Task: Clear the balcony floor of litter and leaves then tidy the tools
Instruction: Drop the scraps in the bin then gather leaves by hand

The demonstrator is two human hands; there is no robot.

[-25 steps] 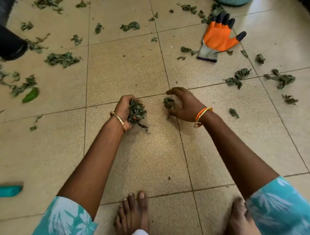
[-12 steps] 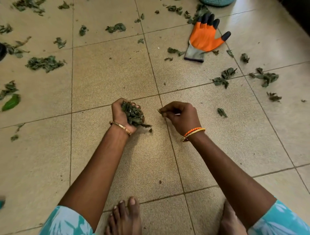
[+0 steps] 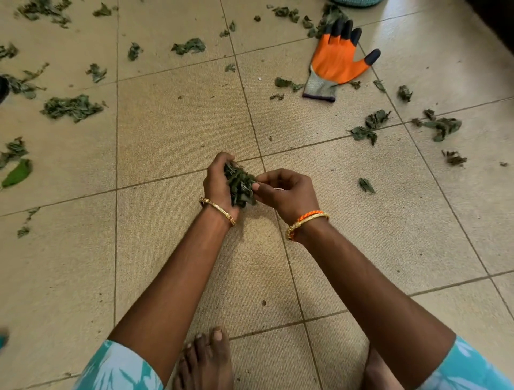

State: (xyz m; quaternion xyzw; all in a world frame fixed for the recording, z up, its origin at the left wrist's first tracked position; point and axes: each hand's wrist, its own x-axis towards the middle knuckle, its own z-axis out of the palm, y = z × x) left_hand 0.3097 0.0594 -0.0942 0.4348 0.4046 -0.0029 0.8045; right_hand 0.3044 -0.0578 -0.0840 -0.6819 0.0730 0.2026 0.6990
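My left hand cups a bunch of dark wilted leaves just above the beige tiled floor. My right hand has its fingers curled, and its fingertips pinch into the right side of that bunch. Loose leaves lie scattered over the tiles: a clump at the left, a single leaf to the right of my hands, and more clumps at the right. An orange work glove with black fingertips lies flat at the upper right.
My bare feet stand on the tiles at the bottom. A teal woven object shows at the top edge. A fresh green leaf lies at the far left. A dark object sits at the left edge.
My right hand picked a leaf off the floor and brought it over to the bunch in my left hand. Both hands now meet, slightly nearer my feet.
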